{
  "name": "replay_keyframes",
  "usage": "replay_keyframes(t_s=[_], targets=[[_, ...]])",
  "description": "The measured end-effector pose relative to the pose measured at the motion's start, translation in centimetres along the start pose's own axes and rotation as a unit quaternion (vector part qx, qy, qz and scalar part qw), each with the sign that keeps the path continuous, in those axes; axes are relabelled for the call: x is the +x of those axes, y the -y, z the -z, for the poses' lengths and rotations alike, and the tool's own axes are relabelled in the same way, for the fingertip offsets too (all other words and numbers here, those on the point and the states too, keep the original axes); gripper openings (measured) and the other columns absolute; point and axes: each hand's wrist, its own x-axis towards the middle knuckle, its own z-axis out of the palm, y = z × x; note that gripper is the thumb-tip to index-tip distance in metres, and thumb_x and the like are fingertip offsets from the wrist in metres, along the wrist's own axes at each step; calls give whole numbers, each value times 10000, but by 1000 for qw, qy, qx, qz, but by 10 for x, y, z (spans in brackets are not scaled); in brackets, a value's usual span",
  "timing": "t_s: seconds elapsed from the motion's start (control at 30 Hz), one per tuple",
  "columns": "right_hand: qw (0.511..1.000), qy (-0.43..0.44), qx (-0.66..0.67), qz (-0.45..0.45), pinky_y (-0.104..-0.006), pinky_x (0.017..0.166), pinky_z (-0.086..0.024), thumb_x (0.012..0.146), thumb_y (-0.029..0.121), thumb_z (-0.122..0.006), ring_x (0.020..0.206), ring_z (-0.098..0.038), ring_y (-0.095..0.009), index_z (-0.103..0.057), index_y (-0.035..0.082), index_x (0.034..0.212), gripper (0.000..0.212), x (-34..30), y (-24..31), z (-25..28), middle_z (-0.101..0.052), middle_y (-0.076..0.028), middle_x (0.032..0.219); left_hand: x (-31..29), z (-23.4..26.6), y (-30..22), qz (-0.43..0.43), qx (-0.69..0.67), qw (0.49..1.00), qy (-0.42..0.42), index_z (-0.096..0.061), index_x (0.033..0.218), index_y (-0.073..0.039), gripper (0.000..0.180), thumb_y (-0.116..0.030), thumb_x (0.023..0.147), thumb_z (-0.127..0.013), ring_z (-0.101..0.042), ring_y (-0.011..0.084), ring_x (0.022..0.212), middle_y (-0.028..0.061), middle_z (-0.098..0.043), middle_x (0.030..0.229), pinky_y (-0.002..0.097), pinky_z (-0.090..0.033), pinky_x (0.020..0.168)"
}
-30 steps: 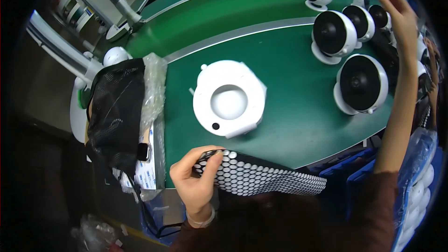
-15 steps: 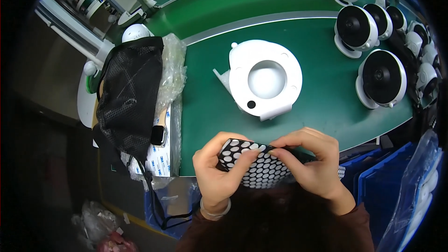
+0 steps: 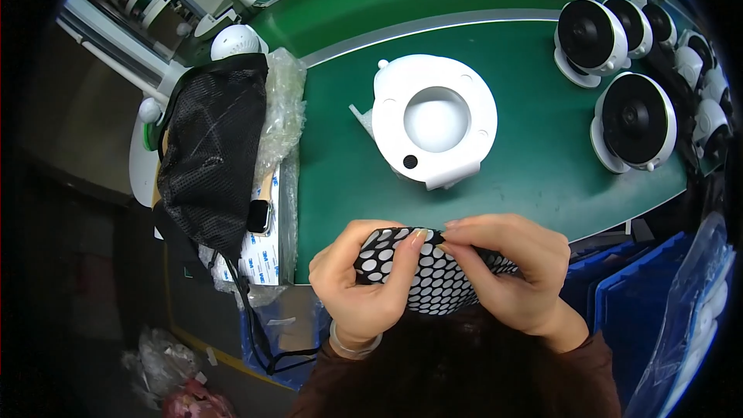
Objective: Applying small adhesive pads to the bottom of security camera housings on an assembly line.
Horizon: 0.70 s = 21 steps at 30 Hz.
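— Grip first: how did the hands stand?

— Both were closed on the dotted sheet (image 3: 433, 279), a black sheet covered in rows of white round stickers. The left hand (image 3: 364, 282) pinched its left edge, thumb on top and fingers curled beneath. The right hand (image 3: 507, 267) pinched the upper edge with its fingertips (image 3: 453, 226) bent down onto one dot, just beside the left thumb.

— Where was the sheet?

— Off the desk (image 3: 340, 186), held above its near edge at about six o'clock from the white round housing (image 3: 435, 120).

— And that housing?

— It lay flat near the middle of the green surface, hollow side up, a small dark hole at its lower left. Neither hand touched it.

— Which step would you say was in hand?

— Most likely peeling a single sticker free; the right fingernails seemed to work at a dot's edge. I could not tell whether one had lifted.

— What would the next move call for?

— A steady left hold, so the sheet did not buckle, and a fine nail pinch.

— Anything else about?

— Black-faced dome units (image 3: 635, 120) stood at two o'clock, and a black mesh bag (image 3: 213, 155) on clear plastic wrap (image 3: 282, 108) lay at nine o'clock.
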Motion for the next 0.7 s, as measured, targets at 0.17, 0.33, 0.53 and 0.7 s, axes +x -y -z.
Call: replay_keyframes(t_s=[0.17, 0.33, 0.53, 0.7], targets=[[999, 1, 32, -12, -254, 512, -477, 632, 0, -703, 598, -615, -196, -620, 49, 764, 163, 1, -1, 0, -627, -64, 723, 2, -2, -2, -42, 21, 999, -4, -598, 756, 40, 114, 75, 664, -655, -594, 102, 624, 79, -637, 694, 194, -443, 571], [999, 5, 37, -15, -251, 504, -473, 635, 1, -704, 589, -612, -194, -616, 47, 761, 161, 2, 0, 2, -627, -59, 720, 1, 0, -1, -61, 28, 998, 1, -597, 754, 40, 129, 94, 648, -648, -598, 116, 621, 89, -636, 696, 196, -444, 572], [998, 23, 50, -25, -255, 501, -464, 640, 12, -700, 579, -604, -198, -617, 58, 752, 147, 5, -2, 5, -619, -59, 702, 1, -1, -2, -64, 31, 997, 1, -596, 749, 37, 145, 107, 631, -642, -597, 127, 614, 98, -632, 690, 203, -443, 568], [992, 96, 50, -57, -278, 503, -449, 643, 26, -690, 578, -584, -213, -608, 72, 737, 132, 10, -6, 11, -603, -56, 686, -1, -3, 2, -98, 59, 993, 8, -600, 751, 34, 154, 110, 624, -640, -598, 131, 612, 99, -630, 689, 208, -444, 567]])
